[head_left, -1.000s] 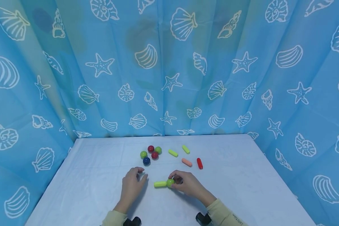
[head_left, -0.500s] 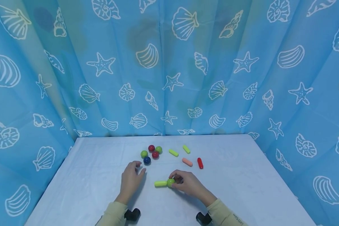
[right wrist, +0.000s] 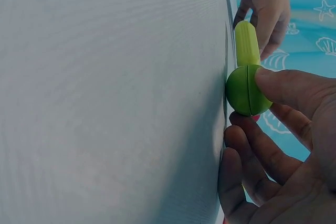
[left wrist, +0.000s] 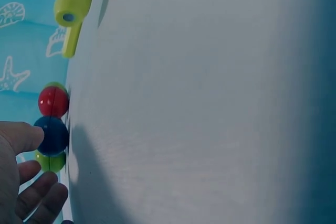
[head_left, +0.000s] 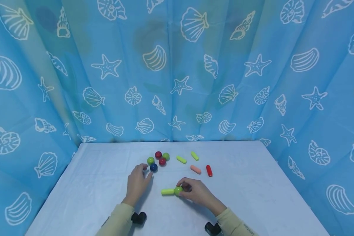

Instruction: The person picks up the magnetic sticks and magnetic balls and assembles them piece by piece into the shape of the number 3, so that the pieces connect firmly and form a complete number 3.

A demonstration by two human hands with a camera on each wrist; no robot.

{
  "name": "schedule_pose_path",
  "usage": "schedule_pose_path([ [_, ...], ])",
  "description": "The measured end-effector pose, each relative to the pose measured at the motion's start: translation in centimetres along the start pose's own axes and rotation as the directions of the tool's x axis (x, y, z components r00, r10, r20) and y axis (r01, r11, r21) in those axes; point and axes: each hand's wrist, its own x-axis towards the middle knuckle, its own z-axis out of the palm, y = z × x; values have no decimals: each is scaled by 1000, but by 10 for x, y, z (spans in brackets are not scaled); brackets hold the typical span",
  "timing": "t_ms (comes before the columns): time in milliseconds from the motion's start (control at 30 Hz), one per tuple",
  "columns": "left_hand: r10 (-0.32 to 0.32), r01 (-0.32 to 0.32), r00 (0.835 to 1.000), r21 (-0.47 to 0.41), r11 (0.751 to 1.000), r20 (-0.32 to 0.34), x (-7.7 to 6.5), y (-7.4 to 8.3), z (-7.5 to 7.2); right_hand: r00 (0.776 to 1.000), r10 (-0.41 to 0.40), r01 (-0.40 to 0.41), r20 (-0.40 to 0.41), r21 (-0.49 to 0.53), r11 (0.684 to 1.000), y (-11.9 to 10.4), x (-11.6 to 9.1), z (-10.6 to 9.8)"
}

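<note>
My right hand pinches a green ball between thumb and fingers. One end of a yellow-green ridged stick meets the ball, and the stick lies flat, pointing left. Farther back on the left, my left hand reaches to a dark blue ball, thumb and forefinger spread at its near left side. In the left wrist view the thumb overlaps the blue ball and the other fingers are loosely bent. Beside it sit red balls and green balls in a cluster.
Right of the cluster lie two yellow-green sticks, a salmon stick and a red stick. A white cloth covers the table. Blue curtains with shell prints stand behind and at both sides.
My left hand has moved forward to the blue ball. The right hand stays in place, holding the green ball against the stick.
</note>
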Motion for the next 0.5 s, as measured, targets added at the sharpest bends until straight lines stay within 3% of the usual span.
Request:
schedule_pose_path([
  [500, 38, -38, 999, 45, 998, 5, 9, 6, 3, 1000, -30, 30, -8, 6, 1000, -1, -3, -1],
])
